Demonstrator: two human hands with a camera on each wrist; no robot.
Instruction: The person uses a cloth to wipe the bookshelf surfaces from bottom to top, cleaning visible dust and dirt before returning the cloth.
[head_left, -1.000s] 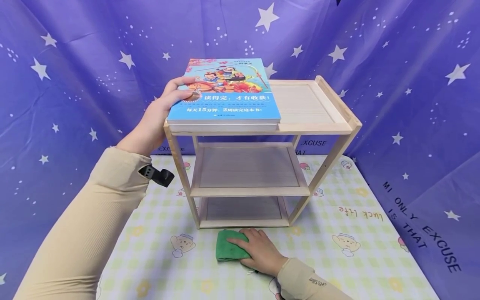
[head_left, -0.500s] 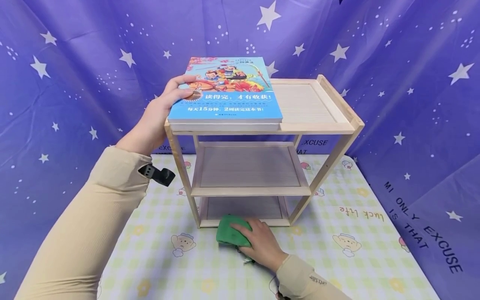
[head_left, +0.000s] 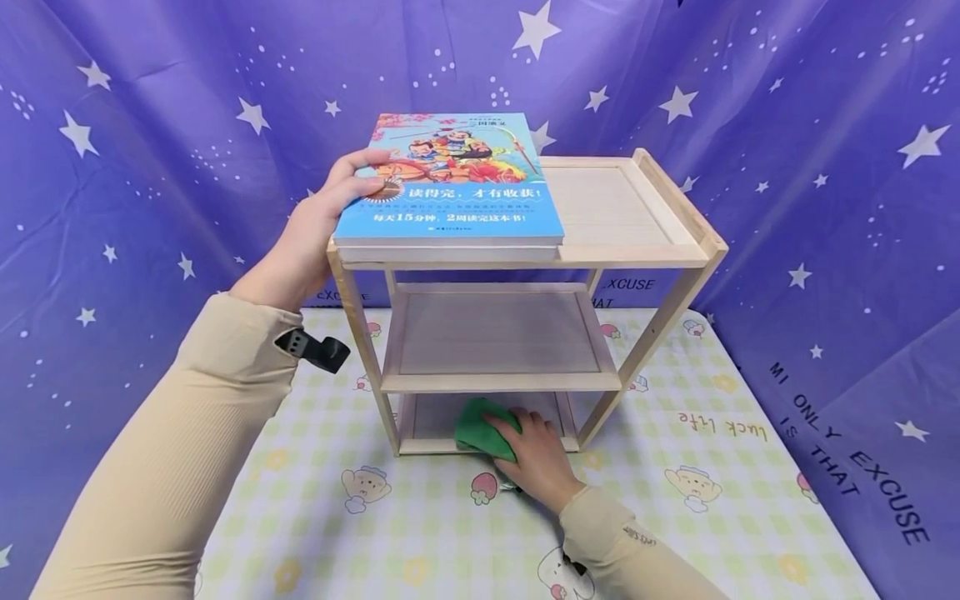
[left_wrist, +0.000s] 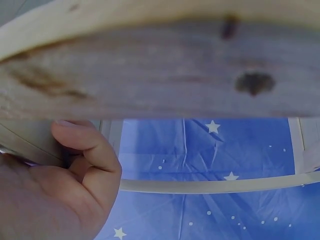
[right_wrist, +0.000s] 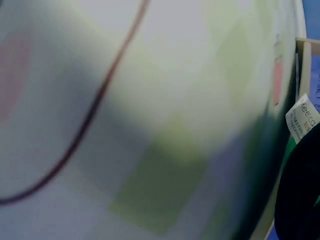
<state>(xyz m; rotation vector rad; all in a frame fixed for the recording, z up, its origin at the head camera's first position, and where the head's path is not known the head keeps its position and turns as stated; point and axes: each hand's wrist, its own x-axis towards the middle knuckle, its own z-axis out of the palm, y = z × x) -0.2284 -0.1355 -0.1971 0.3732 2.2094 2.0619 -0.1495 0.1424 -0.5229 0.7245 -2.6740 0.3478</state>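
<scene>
A three-tier wooden shelf (head_left: 630,333) stands on the table. Two stacked books, the upper book (head_left: 465,208) with a blue illustrated cover, lie at the left of its top tier. My left hand (head_left: 322,208) grips the shelf's upper left end, fingers over onto the books; in the left wrist view the hand (left_wrist: 75,185) is bent beside a wooden board. My right hand (head_left: 536,454) holds a folded green cloth (head_left: 480,429) on the bottom tier, near its front rim. A white printed tag (right_wrist: 302,119) and a sliver of green show in the right wrist view.
The table (head_left: 300,517) has a checked, cartoon-printed cloth. Purple star-patterned curtains (head_left: 187,125) hang behind and at both sides. The middle tier (head_left: 498,333) sits close above my right hand. A thin dark cord (right_wrist: 92,110) crosses the right wrist view.
My right hand has moved forward with the green cloth, from the table in front of the shelf over the front rim onto the bottom tier. My left hand has stayed put.
</scene>
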